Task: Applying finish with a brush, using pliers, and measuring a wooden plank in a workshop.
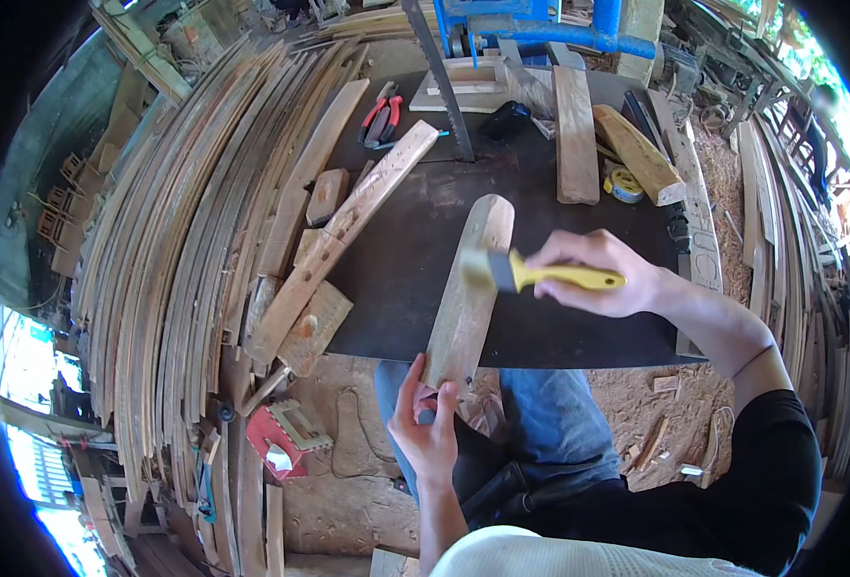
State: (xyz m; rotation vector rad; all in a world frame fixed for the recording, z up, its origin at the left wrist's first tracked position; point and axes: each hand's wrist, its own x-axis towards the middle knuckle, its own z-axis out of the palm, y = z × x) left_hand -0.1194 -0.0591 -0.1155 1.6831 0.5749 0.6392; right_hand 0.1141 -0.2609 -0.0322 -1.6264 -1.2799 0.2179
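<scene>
White fabric (569, 553) nearest camera, 6 o'clock. Wooden piece (471, 279) near frame center over dark table (377, 298), long axis 7 to 1 o'clock. Left hand (429, 438) pinching its 6 o'clock end. Right hand (627, 279) closed around yellow-handled brush (559, 275), at piece's 3 o'clock; bristles blurred over its face, contact can't tell. From piece: saw blade (440, 82) 12, pliers (382, 119) 11, tape measure (623, 186) 2, wood strips (194, 212) 9, red box (288, 440) 8.
</scene>
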